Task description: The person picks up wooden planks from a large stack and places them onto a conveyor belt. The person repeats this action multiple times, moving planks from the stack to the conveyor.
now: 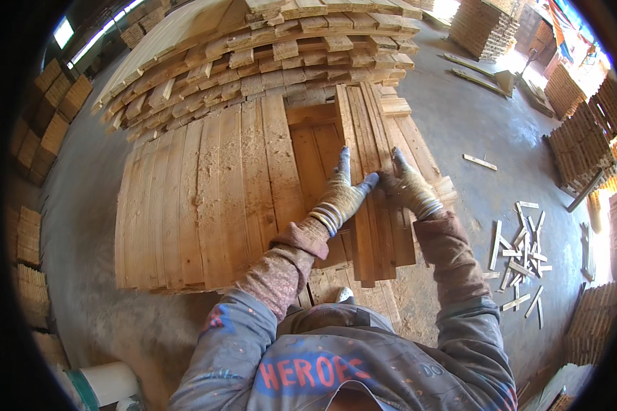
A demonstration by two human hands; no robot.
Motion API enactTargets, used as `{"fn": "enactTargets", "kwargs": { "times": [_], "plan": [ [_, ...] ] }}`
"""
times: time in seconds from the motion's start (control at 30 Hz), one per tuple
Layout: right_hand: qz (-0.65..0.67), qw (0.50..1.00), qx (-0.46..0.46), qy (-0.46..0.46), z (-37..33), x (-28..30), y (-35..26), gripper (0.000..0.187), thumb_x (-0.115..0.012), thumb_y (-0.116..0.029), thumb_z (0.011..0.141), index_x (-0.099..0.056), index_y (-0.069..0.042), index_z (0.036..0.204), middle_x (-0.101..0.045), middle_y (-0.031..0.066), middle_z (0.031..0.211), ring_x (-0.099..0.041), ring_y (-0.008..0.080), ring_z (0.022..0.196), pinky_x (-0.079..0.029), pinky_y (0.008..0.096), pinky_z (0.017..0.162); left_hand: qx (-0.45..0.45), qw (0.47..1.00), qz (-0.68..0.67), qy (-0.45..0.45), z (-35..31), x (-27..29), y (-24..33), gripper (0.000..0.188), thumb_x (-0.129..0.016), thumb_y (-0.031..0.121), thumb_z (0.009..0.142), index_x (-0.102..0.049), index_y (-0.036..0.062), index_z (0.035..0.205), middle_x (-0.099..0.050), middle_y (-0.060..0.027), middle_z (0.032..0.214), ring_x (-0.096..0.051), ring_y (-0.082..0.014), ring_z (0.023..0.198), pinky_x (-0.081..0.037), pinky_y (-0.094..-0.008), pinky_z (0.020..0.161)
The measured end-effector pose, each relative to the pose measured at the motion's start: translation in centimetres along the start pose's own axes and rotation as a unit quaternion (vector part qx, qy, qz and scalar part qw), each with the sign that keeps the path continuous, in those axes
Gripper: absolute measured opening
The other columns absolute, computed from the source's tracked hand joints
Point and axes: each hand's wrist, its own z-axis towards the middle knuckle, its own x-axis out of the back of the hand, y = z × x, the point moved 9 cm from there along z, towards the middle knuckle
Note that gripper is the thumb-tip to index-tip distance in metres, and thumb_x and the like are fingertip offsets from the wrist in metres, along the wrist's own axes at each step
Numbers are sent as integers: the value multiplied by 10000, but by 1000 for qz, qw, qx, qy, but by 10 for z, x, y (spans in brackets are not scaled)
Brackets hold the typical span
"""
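Planks of pale, rough-sawn wood stand on edge in a tight bundle [371, 171] directly under both gloved hands, at the right end of a broad layer of flat pale boards [206, 198] that tops a low stack on the concrete floor [473, 130]. Squaring this bundle well seems to call for even pressure from both palms, pushing the edges flush against the neighbouring board rather than lifting any single piece, and keeping the fingers on top so they are not pinched between boards.

Left hand [343, 192], in a worn knit glove with a striped cuff, lies flat with fingers spread wide, index pointing away from the body; its grip is open, pressing rather than holding. Right hand [408, 186], touching the left at the fingertips, rests over the upper edges of the planks; whether its fingers curl round one I cannot tell. Both forearms reach forward, elbows bent. Beyond the hands rises a taller heap of short stacked planks [281, 61]; to the right of the grip, loose wooden offcuts [521, 253] litter the floor.
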Motion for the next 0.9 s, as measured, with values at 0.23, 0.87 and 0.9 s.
{"fn": "enactTargets", "kwargs": {
  "times": [0.23,0.87,0.9],
  "plan": [
    [69,992,107,6,22,-6,-177,876,-676,-578,881,-412,-7,1491,-554,293,1398,-542,437,1297,-435,486,1087,-2,984,-165,-59,-40,145,-65,502,-669,233,1003,-533,54,1451,-658,-125,1303,-629,-190,1139,-521,-303,957],
    [559,776,-232,-179,-3,-198,-288,485,-750,-392,923,-685,-45,1256,-729,73,1115,-670,168,957,-545,339,854,225,955,-74,180,-204,685,-501,568,-726,390,950,-613,-38,1306,-661,-19,1188,-593,-159,1074,-451,-319,1006],
    [570,768,-244,-159,-7,-194,-264,481,-755,-385,918,-687,-47,1253,-727,71,1124,-667,166,982,-544,336,865,201,963,-95,152,-179,669,-466,542,-754,370,930,-632,-6,1300,-661,-6,1163,-579,-129,1046,-446,-289,1000]
  ]
}}
